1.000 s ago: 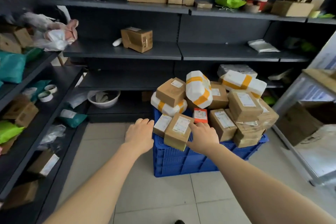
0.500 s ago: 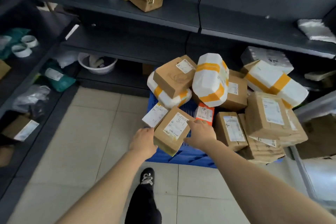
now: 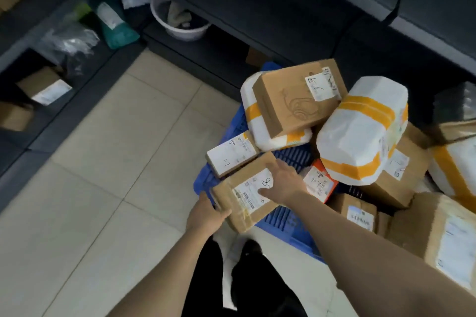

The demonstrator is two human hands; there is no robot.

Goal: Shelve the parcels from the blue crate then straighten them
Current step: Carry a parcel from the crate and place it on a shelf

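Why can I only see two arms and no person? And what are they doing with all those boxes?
Nobody is missing! The camera sits on a person's head and looks down, so you see only their arms, as if through their eyes. There is just this one view.

In front of them a blue crate stands on a tiled floor. It is piled with parcels, like the white parcel with orange tape. Behind it stand dark shelves.

The left hand grips the near corner of a cardboard box with a label. The right hand rests on top of it. The box sits at the crate's front edge. They are probably about to lift it onto a shelf.
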